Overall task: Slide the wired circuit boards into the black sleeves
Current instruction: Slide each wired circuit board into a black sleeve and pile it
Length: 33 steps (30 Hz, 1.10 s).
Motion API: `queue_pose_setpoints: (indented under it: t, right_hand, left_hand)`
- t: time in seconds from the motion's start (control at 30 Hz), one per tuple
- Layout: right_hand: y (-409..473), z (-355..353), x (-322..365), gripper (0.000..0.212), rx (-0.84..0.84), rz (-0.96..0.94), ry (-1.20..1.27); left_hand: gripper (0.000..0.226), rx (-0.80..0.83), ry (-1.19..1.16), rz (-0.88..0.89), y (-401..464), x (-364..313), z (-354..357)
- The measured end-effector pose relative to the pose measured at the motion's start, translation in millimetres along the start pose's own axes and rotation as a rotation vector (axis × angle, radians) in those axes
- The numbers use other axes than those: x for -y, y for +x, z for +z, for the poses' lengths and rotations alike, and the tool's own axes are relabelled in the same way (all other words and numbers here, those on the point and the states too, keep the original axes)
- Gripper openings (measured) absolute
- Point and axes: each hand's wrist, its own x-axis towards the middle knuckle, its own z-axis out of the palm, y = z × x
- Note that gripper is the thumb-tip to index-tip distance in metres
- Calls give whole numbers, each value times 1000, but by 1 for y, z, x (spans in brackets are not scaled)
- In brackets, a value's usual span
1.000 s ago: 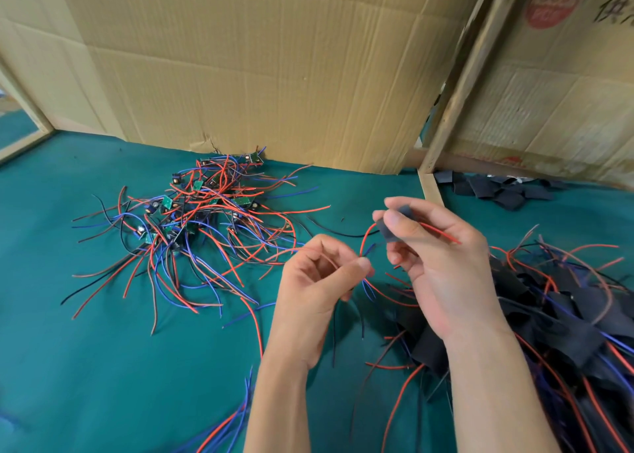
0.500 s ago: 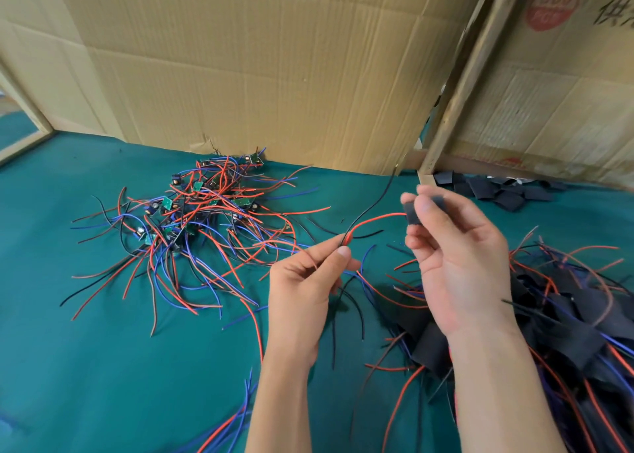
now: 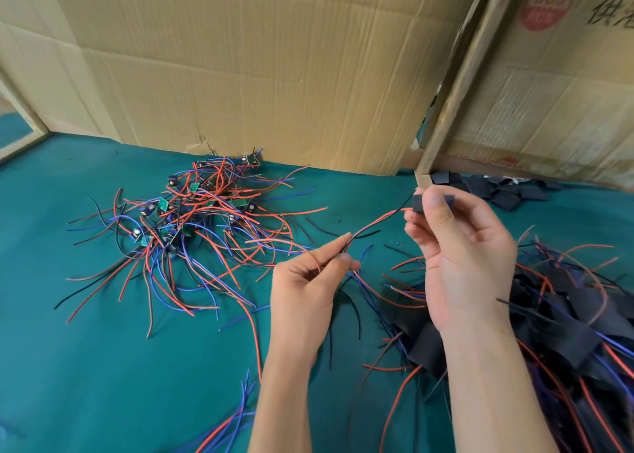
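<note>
A: What fills the frame?

B: A teal cloth (image 3: 103,366), with cardboard walls (image 3: 240,68) across the top. A heap of wired circuit boards (image 3: 192,219) sits left of centre, a pile of sleeved ones (image 3: 566,322) at lower right, and spare black sleeves (image 3: 497,191) at upper right.

A: And the hands?

B: The right hand (image 3: 459,263) pinches a black sleeve (image 3: 420,203) between thumb and fingers. The left hand (image 3: 308,281), lower and to the left, pinches red and black wires (image 3: 377,221).

A: How do they line up?

B: The wires run up and right from the left fingers into the sleeve's left end. Whether the board is inside, I cannot tell.
</note>
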Motion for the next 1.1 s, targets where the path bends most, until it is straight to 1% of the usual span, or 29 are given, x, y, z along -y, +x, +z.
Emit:
queue_pose_setpoints:
  t: [0.27, 0.43, 0.57, 0.7, 0.8, 1.1]
  right_hand:
    - [1, 0, 0, 19, -35, -31, 14]
    - [2, -2, 1, 22, -31, -39, -11]
    - [3, -4, 0, 26, -29, -62, -74]
    - [4, -6, -1, 27, -35, -73, -122]
    - [5, -8, -2, 26, -39, -76, -138]
    - [7, -12, -6, 11, -73, -88, -204]
  left_hand:
    - [24, -38, 70, 0, 0, 1, 0]
    - [26, -58, 132, 21, -2, -4, 2]
    - [37, -79, 131, 14, -1, -5, 3]
    - [30, -92, 149, 18, -2, -5, 4]
    - [31, -91, 153, 33, -2, -5, 4]
    - [39, -93, 216, 88, -1, -3, 2]
